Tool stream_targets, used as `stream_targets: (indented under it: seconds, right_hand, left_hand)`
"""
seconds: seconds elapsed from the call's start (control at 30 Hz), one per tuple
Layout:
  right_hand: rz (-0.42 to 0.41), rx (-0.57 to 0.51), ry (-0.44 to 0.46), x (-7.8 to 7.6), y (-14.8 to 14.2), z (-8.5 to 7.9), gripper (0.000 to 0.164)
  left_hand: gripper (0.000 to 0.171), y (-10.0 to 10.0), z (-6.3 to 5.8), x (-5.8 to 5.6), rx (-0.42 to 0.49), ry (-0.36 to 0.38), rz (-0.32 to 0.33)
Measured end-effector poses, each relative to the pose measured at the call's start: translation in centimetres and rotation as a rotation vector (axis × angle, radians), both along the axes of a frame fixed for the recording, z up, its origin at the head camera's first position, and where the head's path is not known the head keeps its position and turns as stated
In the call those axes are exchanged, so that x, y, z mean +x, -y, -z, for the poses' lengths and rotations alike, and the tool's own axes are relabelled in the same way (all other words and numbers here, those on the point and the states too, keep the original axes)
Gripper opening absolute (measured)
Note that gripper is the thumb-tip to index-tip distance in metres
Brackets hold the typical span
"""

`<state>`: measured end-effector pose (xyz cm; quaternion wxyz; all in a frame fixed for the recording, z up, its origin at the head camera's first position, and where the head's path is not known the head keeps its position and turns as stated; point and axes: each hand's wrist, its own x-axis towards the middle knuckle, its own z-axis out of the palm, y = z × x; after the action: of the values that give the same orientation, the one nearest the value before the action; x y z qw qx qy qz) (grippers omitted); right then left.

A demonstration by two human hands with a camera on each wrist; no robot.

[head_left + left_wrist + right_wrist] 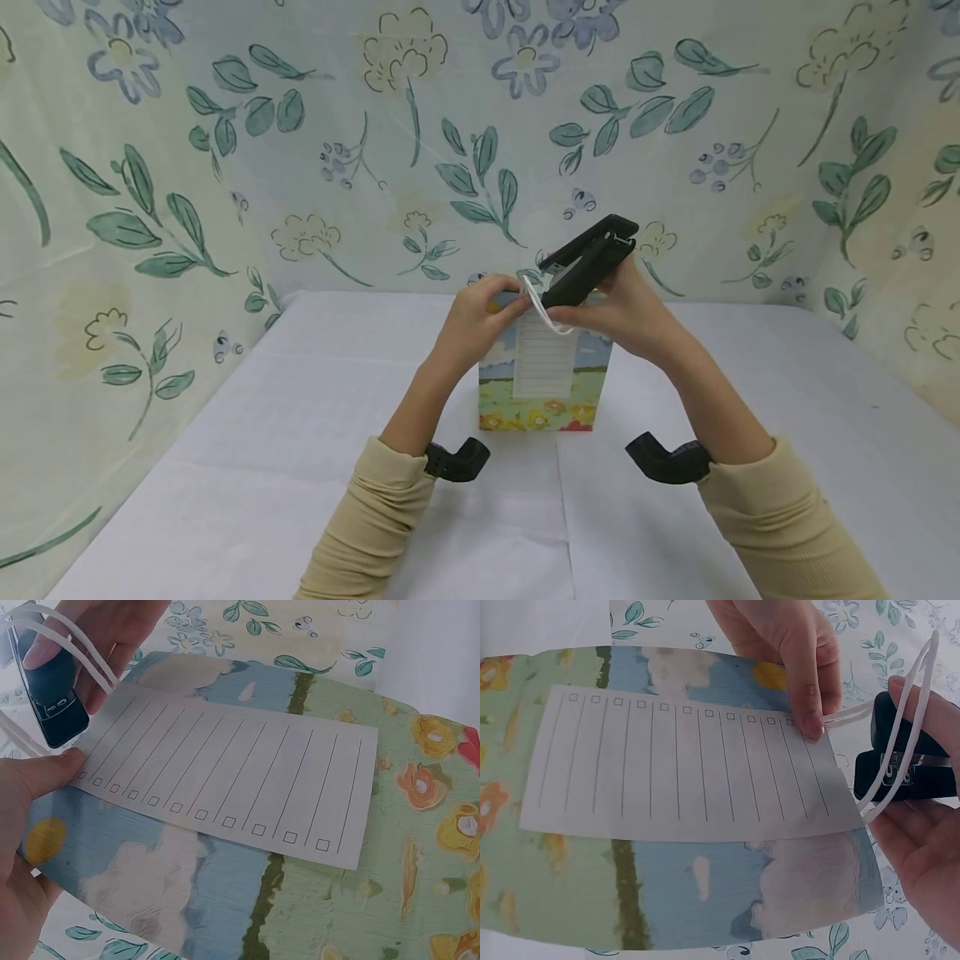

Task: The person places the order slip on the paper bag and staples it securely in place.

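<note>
A gift bag [495, 404] printed with a painted sky, clouds and flowers stands upright on the table. Against its face lies a white lined checklist slip [543, 367], its upper end at the bag's top edge. My left hand [471, 323] pinches the slip and the bag's top edge, thumb on the slip in both wrist views. In my right hand [633, 312] I grip a black stapler [907, 776], its jaws apart and its front end close to the bag's top edge. White cord handles [911, 724] loop up from the bag and pass in front of the stapler.
A white cloth covers the table [360, 375]. Behind it and at both sides hangs a floral curtain [405, 192]. Each wrist carries a black camera mount, the left one [459, 461] and the right one [667, 461] hanging above the cloth.
</note>
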<state>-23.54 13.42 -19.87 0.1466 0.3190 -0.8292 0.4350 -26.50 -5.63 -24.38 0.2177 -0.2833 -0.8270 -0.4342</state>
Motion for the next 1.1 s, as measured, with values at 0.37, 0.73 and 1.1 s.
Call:
stream_targets:
  seconds: [0.37, 0.73, 1.1]
  right_hand:
    - [0.097, 0.112, 0.045, 0.47, 0.16, 0.48, 0.081]
    - [0.133, 0.172, 0.097, 0.50, 0.29, 0.87, 0.092]
    - [0.122, 0.226, 0.100, 0.45, 0.49, 0.48, 0.084]
  left_hand:
    - [0.019, 0.08, 0.01, -0.11, -0.006, -0.027, 0.001]
    - [0.016, 0.14, 0.24, -0.16, -0.004, -0.040, 0.006]
    - [0.013, 0.17, 0.10, -0.21, -0.002, -0.073, 0.023]
